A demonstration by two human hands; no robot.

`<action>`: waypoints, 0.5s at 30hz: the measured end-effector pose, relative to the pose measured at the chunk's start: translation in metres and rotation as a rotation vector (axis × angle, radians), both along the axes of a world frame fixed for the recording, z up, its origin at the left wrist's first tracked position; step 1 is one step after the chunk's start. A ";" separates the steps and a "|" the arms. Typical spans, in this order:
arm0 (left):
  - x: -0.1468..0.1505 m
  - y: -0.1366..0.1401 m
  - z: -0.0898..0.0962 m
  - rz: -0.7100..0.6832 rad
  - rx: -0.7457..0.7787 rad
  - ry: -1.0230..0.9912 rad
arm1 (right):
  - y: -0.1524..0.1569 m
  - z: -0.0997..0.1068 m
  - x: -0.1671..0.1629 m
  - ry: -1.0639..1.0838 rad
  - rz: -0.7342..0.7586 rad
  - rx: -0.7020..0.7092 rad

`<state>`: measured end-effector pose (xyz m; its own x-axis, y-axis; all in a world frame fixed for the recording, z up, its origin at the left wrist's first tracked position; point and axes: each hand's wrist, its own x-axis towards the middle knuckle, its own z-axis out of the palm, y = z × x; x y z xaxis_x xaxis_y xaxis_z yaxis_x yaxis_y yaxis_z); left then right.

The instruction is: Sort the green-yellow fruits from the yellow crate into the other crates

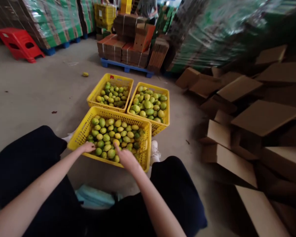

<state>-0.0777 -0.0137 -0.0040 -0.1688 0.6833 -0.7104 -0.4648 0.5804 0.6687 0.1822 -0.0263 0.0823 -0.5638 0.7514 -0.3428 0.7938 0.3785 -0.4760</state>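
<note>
A yellow plastic crate (76,140) of green and yellow lemons (111,153) stands on the floor between my legs. My left hand (88,147) is over its near left side, fingers curled down beside the lemons; whatever they hold is hidden. From the near edge my right hand (125,158) reaches in, its index finger lying on an orange-yellow lemon (116,142). That lemon appears gripped, though my other fingers are mostly hidden beneath the hand. Behind stand two more yellow crates of lemons, one at the left (91,98) and one at the right (167,112).
Cardboard boxes (266,117) are heaped on the right. Flattened cartons (135,57) sit on a blue pallet (126,68) at the back. A red stool (18,42) stands far left, and a loose yellow fruit (85,74) lies on the floor. A person (148,10) is behind the cartons.
</note>
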 end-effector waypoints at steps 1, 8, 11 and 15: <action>-0.003 0.001 -0.004 -0.017 -0.041 0.033 | 0.007 0.000 0.001 0.062 -0.061 0.015; -0.009 0.006 -0.016 -0.137 -0.207 0.107 | 0.032 -0.020 -0.019 0.246 -0.402 -0.174; -0.010 0.010 -0.012 -0.133 -0.211 0.036 | 0.041 -0.024 -0.042 0.271 -0.407 -0.238; -0.013 0.015 0.004 -0.082 -0.141 -0.130 | 0.056 -0.010 -0.071 0.359 -0.407 -0.214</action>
